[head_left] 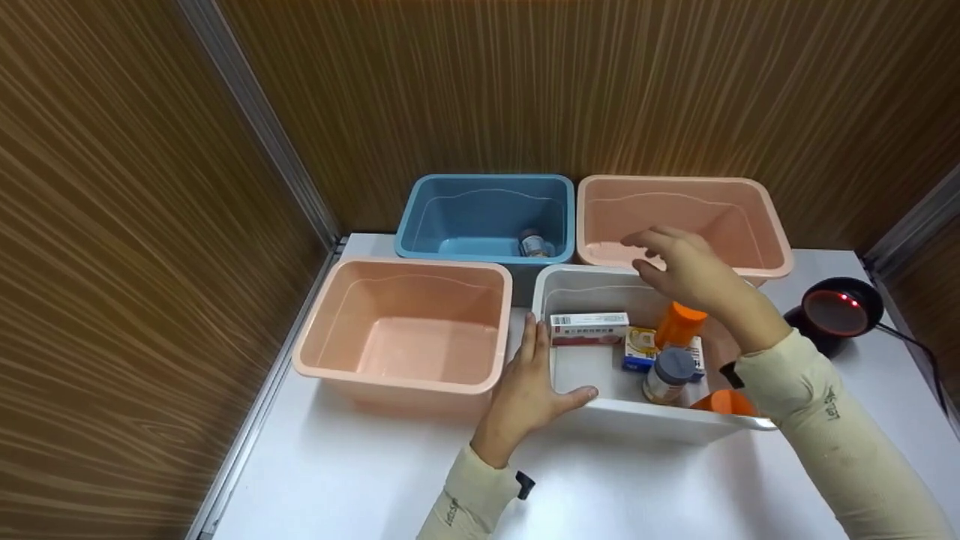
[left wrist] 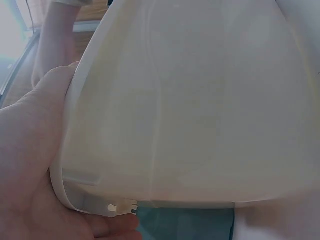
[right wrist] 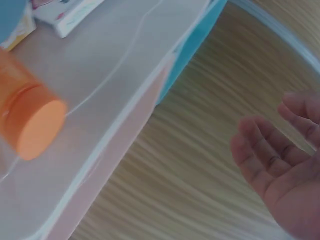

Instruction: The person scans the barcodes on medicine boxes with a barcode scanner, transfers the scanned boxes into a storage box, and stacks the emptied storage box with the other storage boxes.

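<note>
I rested a straight-fingered left hand point(head_left: 529, 391) on the white bin point(head_left: 649, 421); picking, seemingly underway, called for lowering the empty, loose-fingered right hand point(head_left: 694, 274).

The white bin point(head_left: 641, 422) looks smooth plastic, the back wall point(head_left: 480, 90) wood-grained, the right sleeve point(head_left: 840, 435) matt cloth.

The yellow box point(head_left: 640, 346) is partly covered by the orange bottle point(head_left: 681, 322) and dark-lidded jar point(head_left: 667, 375). The label of the small bottle point(head_left: 533, 244) in the blue bin point(head_left: 476, 214) is too small to be read. Part of the rear pink bin point(head_left: 664, 201) is hidden by the right hand point(head_left: 686, 274), itself cut off in the right wrist view.
</note>
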Demonstrator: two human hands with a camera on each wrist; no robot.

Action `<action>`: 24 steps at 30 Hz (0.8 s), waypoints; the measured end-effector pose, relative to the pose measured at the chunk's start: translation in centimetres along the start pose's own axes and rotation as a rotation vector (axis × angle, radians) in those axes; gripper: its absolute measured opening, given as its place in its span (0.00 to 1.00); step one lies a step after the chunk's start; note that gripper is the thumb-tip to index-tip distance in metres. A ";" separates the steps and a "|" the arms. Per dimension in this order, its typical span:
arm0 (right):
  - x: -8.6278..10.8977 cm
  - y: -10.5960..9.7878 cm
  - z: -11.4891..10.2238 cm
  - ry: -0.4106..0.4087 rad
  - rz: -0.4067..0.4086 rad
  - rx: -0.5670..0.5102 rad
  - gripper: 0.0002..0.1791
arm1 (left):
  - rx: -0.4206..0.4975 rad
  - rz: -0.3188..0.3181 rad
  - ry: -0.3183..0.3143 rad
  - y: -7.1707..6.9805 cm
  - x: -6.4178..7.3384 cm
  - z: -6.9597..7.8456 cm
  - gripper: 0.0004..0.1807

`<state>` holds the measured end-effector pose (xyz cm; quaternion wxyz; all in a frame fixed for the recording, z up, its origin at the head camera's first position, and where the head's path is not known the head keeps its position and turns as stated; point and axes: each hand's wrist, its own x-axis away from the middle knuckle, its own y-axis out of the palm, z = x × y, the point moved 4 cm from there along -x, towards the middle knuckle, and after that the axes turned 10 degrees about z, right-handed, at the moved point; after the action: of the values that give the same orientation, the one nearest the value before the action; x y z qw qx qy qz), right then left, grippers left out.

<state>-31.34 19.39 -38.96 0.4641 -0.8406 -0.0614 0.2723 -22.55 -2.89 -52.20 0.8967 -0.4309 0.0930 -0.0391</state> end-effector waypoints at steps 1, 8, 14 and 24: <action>0.3 0.0 0.4 0.014 -0.003 0.016 0.19 | -0.002 -0.001 -0.002 0.0 0.0 0.0 0.68; 2.0 0.3 2.8 0.069 0.016 0.155 0.20 | -0.002 -0.004 -0.002 0.0 0.0 0.2 0.68; 3.0 0.5 4.5 0.130 0.048 0.241 0.24 | -0.005 0.013 0.029 -0.1 0.0 0.3 0.69; 3.9 1.6 6.3 0.155 -0.109 0.264 0.29 | 0.000 0.019 0.030 0.0 -0.1 0.0 0.70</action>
<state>-31.50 24.55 -44.50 0.5881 -0.7861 -0.0347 0.1867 -22.62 -2.82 -52.21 0.8956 -0.4293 0.1107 -0.0371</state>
